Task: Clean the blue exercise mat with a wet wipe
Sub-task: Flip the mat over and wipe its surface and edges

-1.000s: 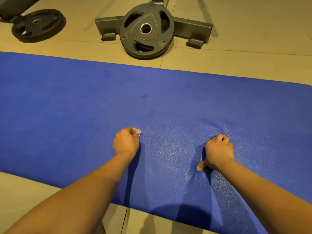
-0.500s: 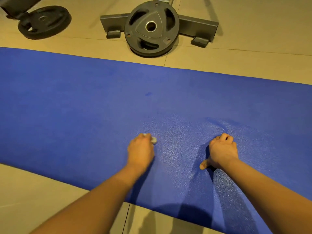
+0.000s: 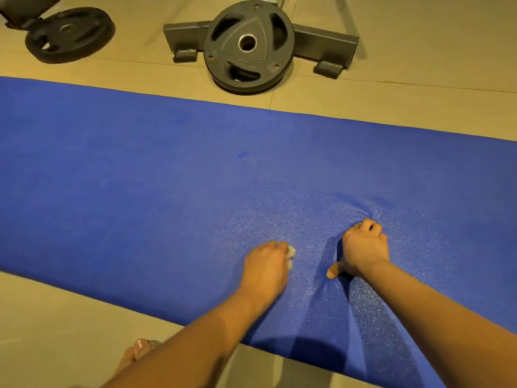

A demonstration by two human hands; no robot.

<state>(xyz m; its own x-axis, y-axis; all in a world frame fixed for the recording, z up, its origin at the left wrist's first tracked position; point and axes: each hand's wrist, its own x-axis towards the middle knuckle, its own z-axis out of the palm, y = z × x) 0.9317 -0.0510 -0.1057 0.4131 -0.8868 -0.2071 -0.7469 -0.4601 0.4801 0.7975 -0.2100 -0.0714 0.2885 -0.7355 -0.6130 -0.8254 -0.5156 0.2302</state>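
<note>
Floor point(image 3: 391, 102): 1 mat point(image 3: 140, 205), 1 wipe point(image 3: 291, 252), 2 plates point(image 3: 248, 46) point(image 3: 70, 35).

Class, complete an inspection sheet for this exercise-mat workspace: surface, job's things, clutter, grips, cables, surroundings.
Surface: tan floor; blue mat, wrinkled at the right grip.
Job's things: wet wipe on the mat; small dark spot farther up.
Clutter: large weight plate, small weight plate, on the floor beyond the mat.
Grips: left grip holds the wet wipe; right grip presses the mat, fingers curled.
Cables: nothing seen.
Surroundings: grey stand base behind the large plate.

wipe point(image 3: 291, 251) mostly hidden, mat point(image 3: 134, 191) ends cropped
</note>
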